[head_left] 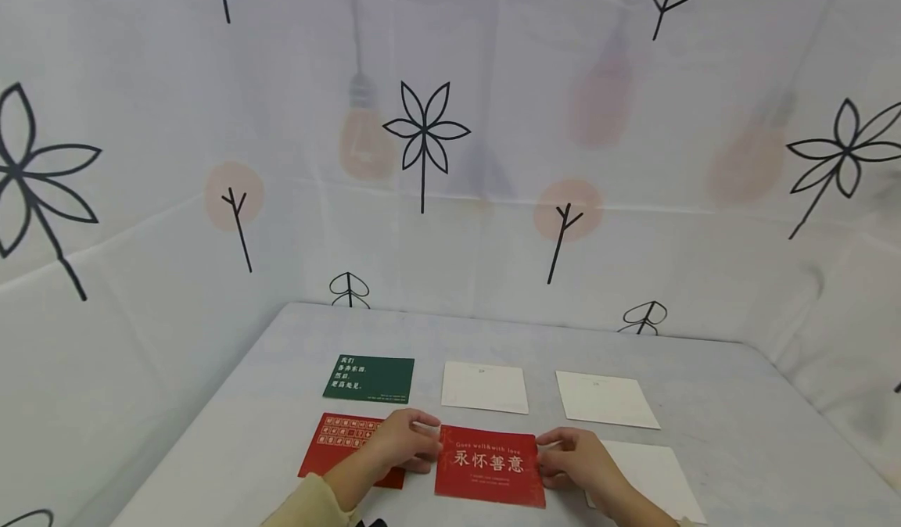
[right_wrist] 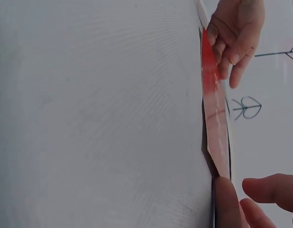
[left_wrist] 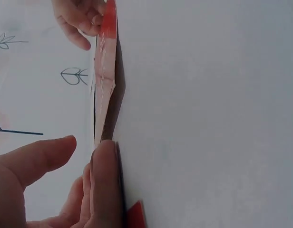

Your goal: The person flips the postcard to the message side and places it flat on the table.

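Glossy red rectangular card (head_left: 489, 489), white Chinese characters (head_left: 489, 462) beneath a small English line (head_left: 487, 448), left hand (head_left: 404, 441) and right hand (head_left: 581, 460) touching opposite ends, each grip wide, thumb apart

A person's left hand (head_left: 406, 439) and right hand (head_left: 579, 458) face each other across a narrow gap, level with one another. The left forearm (head_left: 346, 482) slants in from the lower left, a pale yellow sleeve (head_left: 313, 503) covering it to near the wrist; the right forearm (head_left: 637, 507) slants in from the lower right, mostly bare. Fingers (head_left: 425, 419) on both sides bend gently and point inward. Wrist views show the palms turned partly toward each other, one digit of each hand held apart from the rest.
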A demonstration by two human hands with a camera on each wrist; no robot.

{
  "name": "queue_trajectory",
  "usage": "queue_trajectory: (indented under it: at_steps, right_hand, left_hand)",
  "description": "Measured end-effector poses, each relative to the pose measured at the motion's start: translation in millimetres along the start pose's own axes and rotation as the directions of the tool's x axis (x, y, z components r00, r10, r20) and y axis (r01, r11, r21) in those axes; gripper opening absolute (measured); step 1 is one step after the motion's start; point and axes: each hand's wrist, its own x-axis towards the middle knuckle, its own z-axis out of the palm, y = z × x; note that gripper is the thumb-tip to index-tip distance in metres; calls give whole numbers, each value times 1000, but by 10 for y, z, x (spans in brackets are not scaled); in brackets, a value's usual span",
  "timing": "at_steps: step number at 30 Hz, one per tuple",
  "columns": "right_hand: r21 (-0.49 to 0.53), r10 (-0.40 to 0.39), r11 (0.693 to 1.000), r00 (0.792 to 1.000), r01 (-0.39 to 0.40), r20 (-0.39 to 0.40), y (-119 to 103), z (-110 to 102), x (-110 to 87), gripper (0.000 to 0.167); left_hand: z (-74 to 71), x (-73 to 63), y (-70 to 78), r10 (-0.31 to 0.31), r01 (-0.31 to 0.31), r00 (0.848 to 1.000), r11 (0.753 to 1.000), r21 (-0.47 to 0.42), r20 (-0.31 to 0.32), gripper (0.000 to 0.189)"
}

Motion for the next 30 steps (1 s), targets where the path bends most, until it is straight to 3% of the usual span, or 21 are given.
queue_trajectory:
  at_steps: [9, 18, 22, 30]
  right_hand:
    - [-74, -37, 997, 998, 33, -59, 30, 3, 14, 30]
    - [95, -38, 995, 997, 43, -60, 56, 16, 48, 36]
    - [126, -33, 991, 998, 39, -54, 58, 8, 66, 36]
    - [188, 59, 981, 996, -46, -63, -24, -20, 70, 26]
  left_hand:
    - [66, -22, -29, 30, -34, 997, 998, -53, -70, 40]
    - [60, -4, -29, 28, -38, 997, 989, -145, -70, 49]
    - [51, 2, -38, 38, -49, 997, 988, -144, -72, 45]
    - [18, 1, -68, 61, -70, 995, 990, -122, -78, 33]
